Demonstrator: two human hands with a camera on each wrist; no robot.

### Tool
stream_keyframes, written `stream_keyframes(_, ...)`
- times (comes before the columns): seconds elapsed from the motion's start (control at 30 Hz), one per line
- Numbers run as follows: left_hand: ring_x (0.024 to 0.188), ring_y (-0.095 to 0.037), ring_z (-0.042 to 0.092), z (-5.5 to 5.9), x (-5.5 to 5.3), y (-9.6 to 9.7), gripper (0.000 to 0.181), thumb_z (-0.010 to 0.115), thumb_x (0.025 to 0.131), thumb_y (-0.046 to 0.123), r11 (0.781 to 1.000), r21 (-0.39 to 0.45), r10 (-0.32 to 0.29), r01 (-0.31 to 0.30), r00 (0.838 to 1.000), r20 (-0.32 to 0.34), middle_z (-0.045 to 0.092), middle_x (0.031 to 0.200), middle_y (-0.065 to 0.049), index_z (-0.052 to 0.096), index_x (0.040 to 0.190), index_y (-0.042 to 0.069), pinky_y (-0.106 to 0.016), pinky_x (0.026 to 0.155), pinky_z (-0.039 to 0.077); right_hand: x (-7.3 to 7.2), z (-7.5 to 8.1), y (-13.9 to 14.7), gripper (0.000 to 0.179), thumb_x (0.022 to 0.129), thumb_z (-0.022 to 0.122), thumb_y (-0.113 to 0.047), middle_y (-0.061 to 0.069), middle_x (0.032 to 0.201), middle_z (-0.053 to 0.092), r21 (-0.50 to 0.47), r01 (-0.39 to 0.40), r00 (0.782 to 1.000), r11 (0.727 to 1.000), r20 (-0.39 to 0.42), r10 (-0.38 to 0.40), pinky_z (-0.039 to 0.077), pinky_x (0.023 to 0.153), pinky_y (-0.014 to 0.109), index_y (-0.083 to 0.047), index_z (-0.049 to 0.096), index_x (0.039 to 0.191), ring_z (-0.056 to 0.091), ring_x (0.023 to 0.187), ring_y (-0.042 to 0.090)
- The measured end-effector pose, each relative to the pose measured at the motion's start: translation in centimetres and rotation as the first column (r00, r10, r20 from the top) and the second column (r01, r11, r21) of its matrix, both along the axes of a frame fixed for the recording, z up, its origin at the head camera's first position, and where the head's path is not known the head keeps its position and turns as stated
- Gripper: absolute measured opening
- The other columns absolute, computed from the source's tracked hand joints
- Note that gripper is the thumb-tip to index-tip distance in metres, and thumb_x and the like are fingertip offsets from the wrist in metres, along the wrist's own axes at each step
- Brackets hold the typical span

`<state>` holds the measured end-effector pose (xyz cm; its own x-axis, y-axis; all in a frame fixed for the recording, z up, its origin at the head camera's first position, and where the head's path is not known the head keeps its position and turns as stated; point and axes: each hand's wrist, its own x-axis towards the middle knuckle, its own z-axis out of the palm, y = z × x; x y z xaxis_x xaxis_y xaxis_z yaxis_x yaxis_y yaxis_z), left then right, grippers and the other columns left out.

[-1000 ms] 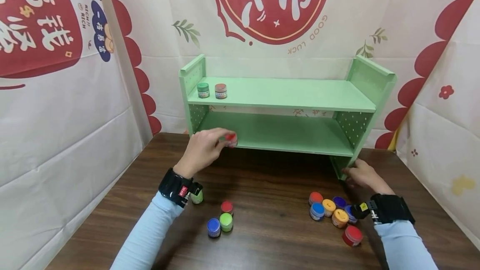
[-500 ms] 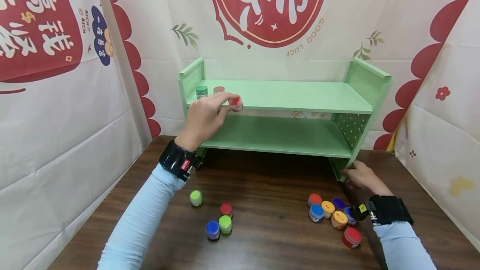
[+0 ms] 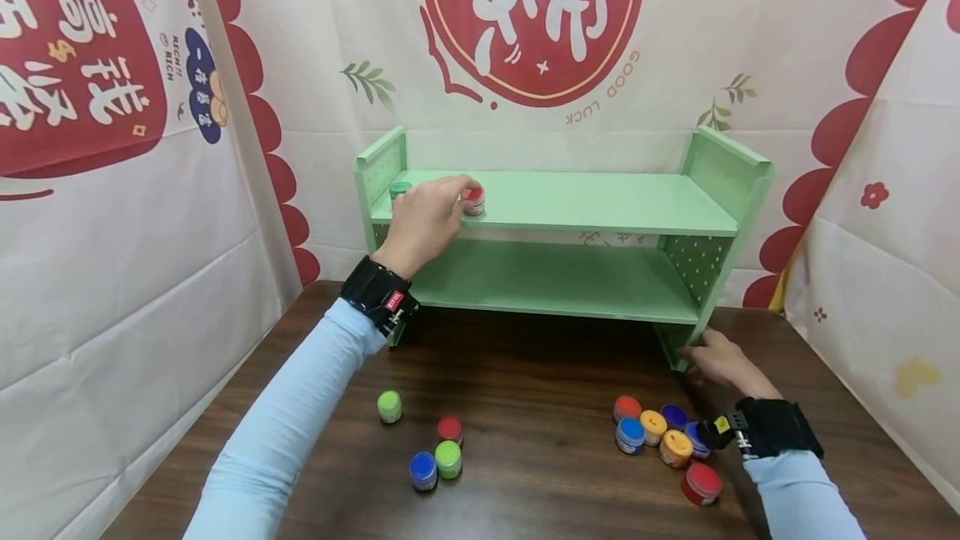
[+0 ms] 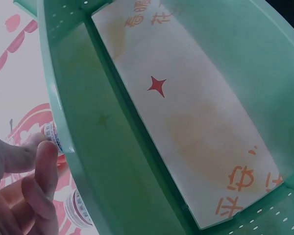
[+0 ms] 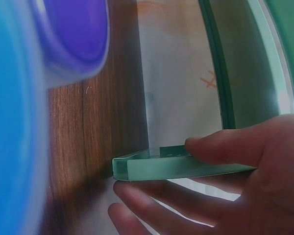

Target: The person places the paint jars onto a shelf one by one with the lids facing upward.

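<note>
My left hand pinches a small paint jar with a red lid at the front of the upper board of a green two-tier shelf. In the left wrist view, thumb and fingertips meet at the labelled jar, and another jar stands close by. A green-lidded jar shows left of this hand, partly covered by it. My right hand grips the shelf's right leg low down, thumb on one side and fingers on the other.
On the brown table, a light green jar stands apart at left, near a group of red, green and blue jars. Several more jars cluster before the right hand. Printed cloth hangs behind.
My left hand has lifted the red-lidded jar from near the lower board to the upper board, covering the jar beside the green-lidded one. The right hand stays on the leg.
</note>
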<state>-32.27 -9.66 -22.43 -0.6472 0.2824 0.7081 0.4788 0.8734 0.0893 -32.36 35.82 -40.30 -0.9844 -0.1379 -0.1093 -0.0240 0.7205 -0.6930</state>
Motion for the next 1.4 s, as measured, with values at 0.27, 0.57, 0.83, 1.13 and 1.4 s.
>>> stream_keyframes(0.27,0.068,-0.021,0.064,0.4,-0.8,0.7,0.013,0.065,0.102,0.019,0.998,-0.031,0.057,-0.055,0.997,0.043,0.078,0.102,0.001,0.072,0.113,0.019,-0.032,0.05,0.037,0.2,0.0,-0.1,0.039,0.104,0.046,-0.01,0.028,0.1,0.061,-0.013,-0.005,1.0,1.0,-0.012,0.004,0.056,0.066,0.039,0.016,0.038,0.132,0.065,0.079,0.021)
stream_keyframes(0.57,0.072,-0.026,0.068,0.3,-1.5,1.0,0.015,0.059,0.105,0.018,0.995,-0.058,0.086,-0.084,0.996,0.029,0.078,0.102,-0.003,0.071,0.114,0.018,-0.036,0.052,0.044,0.3,0.0,-0.1,0.041,0.104,0.046,-0.01,0.026,0.099,0.06,-0.017,-0.03,0.999,0.999,-0.014,0.029,0.054,0.065,0.039,0.017,0.036,0.134,0.064,0.077,0.022)
stream_keyframes(0.83,0.065,-0.022,0.063,-0.7,-0.8,0.4,0.027,0.068,0.101,0.028,0.999,0.038,0.004,-0.001,0.998,-0.063,0.074,0.124,-0.004,0.069,0.124,0.014,-0.029,0.049,0.036,0.2,0.1,-0.1,0.044,0.104,0.045,-0.011,0.033,0.104,0.061,0.001,-0.026,0.999,1.0,-0.021,0.026,0.056,0.066,0.04,0.018,0.036,0.135,0.067,0.08,0.024)
stream_keyframes(1.13,0.065,-0.017,0.065,-5.3,2.8,-1.3,0.022,0.066,0.1,0.02,0.969,0.21,-0.097,0.133,0.98,-0.174,0.073,0.118,-0.01,0.071,0.117,0.008,-0.029,0.051,0.046,0.0,0.2,-0.1,0.033,0.105,0.045,-0.01,0.025,0.093,0.061,0.016,-0.033,0.999,0.999,-0.031,0.033,0.054,0.063,0.038,0.017,0.04,0.123,0.063,0.072,0.021)
stream_keyframes(1.4,0.06,-0.01,0.056,-9.8,5.3,-3.8,0.008,0.071,0.09,0.012,0.989,0.127,-0.092,0.075,0.987,0.135,0.075,0.089,0.002,0.072,0.097,0.016,-0.027,0.052,0.041,0.1,-0.1,-0.1,0.03,0.105,0.045,-0.008,0.017,0.087,0.061,-0.009,-0.047,0.998,0.999,-0.03,0.047,0.053,0.061,0.036,0.016,0.04,0.122,0.061,0.07,0.02)
